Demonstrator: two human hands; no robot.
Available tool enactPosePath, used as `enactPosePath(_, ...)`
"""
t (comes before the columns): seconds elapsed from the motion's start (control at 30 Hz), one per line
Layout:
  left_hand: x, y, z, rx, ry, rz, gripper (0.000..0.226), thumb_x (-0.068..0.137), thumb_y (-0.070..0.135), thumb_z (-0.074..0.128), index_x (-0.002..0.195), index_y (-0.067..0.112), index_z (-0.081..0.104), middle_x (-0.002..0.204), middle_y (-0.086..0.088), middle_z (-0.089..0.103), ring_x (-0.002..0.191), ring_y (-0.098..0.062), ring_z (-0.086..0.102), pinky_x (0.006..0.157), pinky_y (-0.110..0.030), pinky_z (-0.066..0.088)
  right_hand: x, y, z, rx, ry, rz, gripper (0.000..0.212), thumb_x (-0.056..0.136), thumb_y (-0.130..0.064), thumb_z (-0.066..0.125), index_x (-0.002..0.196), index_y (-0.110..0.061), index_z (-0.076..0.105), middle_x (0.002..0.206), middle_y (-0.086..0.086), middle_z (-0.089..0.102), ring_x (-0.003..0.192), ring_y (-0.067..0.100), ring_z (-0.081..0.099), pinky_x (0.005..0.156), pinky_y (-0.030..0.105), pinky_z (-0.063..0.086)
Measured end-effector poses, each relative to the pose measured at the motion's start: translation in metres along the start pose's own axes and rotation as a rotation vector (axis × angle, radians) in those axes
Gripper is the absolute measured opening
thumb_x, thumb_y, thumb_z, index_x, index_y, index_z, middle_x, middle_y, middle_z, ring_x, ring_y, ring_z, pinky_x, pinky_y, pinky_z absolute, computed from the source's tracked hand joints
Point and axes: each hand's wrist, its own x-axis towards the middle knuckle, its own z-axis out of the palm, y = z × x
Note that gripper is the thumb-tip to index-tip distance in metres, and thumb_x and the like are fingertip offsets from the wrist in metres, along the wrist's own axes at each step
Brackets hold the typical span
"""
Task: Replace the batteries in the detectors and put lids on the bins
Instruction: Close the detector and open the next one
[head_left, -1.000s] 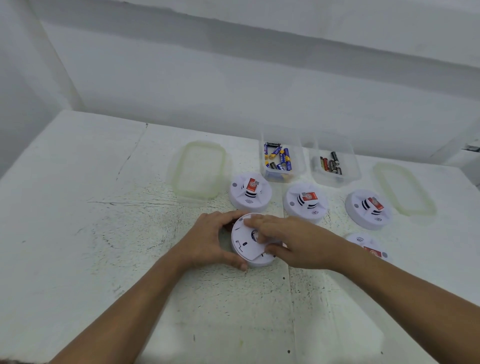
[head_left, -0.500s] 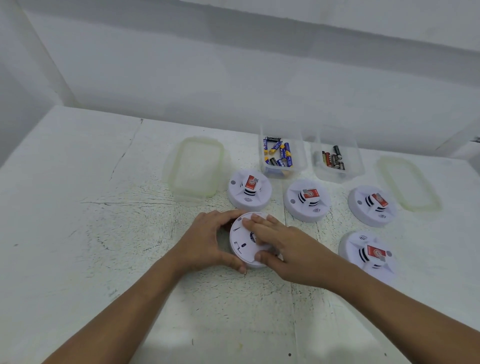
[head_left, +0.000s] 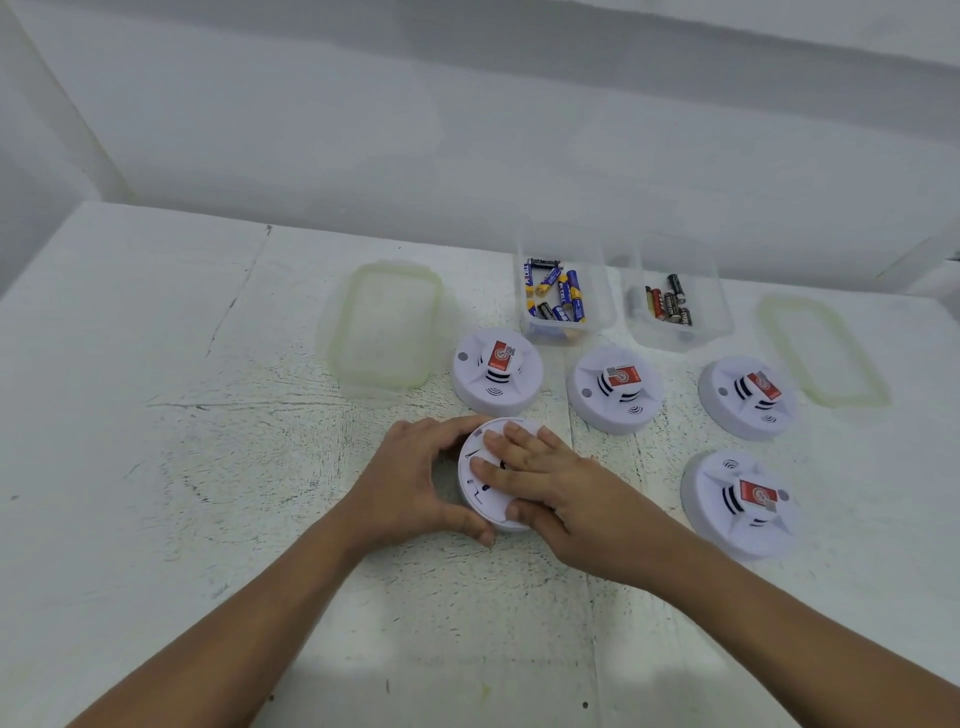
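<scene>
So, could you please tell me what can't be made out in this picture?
Head view: most of the upturned side of the held detector lies under the right hand; no battery compartment shows.
Head view: the left hand covers its left rim.
Head view: print on the batteries in the right bin is too small to read.
Head view: the red labels on the other detectors are unreadable.

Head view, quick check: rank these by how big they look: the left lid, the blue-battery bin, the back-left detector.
1. left lid
2. blue-battery bin, close behind the lid; it sits a little farther back, so that gap is unsure
3. back-left detector, clearly the smallest
</scene>
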Motion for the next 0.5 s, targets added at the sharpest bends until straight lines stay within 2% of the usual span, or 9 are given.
enactPosePath(0.13,0.001,0.003,-0.003,-0.002,-0.004,0.012,0.100,0.040,0.057,0.088,0.128,0.050,0.041,0.111,0.031,0.056,0.107,0.016,0.040,0.092,-0.004,0.020,0.001,-0.003,-0.006,0.010,-0.004,0.022,0.050,0.095,-0.036,0.038,0.143,-0.024,0.040,0.156,-0.004,0.024,0.144,0.005,0.008,0.117,0.024,0.001)
enactPosePath(0.2,0.002,0.005,-0.003,0.004,-0.027,0.012,0.099,0.042,0.062,0.084,0.130,0.050,0.040,0.108,0.031,0.055,0.105,0.013,0.042,0.095,-0.009,0.021,0.001,-0.003,-0.012,-0.103,0.003,-0.015,0.048,0.092,-0.034,0.042,0.138,-0.023,0.048,0.151,0.004,0.035,0.141,0.019,0.027,0.115,0.035,0.023)
enactPosePath(0.27,0.003,0.006,-0.002,0.025,-0.047,0.012,0.098,0.044,0.066,0.080,0.130,0.050,0.037,0.107,0.031,0.055,0.103,0.010,0.045,0.096,-0.015,0.023,0.003,-0.004,-0.021,-0.228,-0.005,-0.081,0.046,0.090,-0.031,0.047,0.134,-0.022,0.051,0.143,0.011,0.043,0.130,0.030,0.043,0.102,0.043,0.041)
enactPosePath(0.33,0.002,0.010,-0.001,0.043,-0.050,0.011,0.097,0.043,0.068,0.077,0.129,0.053,0.033,0.107,0.033,0.052,0.103,0.010,0.043,0.096,-0.016,0.022,0.006,-0.004,-0.033,-0.294,-0.063,-0.124,0.047,0.088,-0.026,0.055,0.135,-0.024,0.050,0.141,0.013,0.042,0.124,0.031,0.045,0.098,0.043,0.043)
enactPosePath(0.43,0.003,0.014,0.000,0.060,-0.053,0.004,0.100,0.041,0.070,0.076,0.128,0.049,0.033,0.108,0.032,0.051,0.103,0.011,0.040,0.093,-0.015,0.021,0.013,-0.004,-0.050,-0.345,-0.161,-0.159,0.049,0.089,-0.029,0.058,0.137,-0.030,0.047,0.141,0.006,0.039,0.124,0.026,0.041,0.097,0.040,0.043)
enactPosePath(0.5,0.003,0.014,0.001,0.058,-0.050,0.000,0.100,0.041,0.071,0.075,0.129,0.049,0.033,0.108,0.030,0.051,0.102,0.010,0.040,0.092,-0.014,0.020,0.019,-0.003,-0.057,-0.416,-0.153,-0.223,0.047,0.083,-0.035,0.064,0.129,-0.026,0.055,0.129,0.004,0.049,0.109,0.022,0.051,0.081,0.034,0.048)
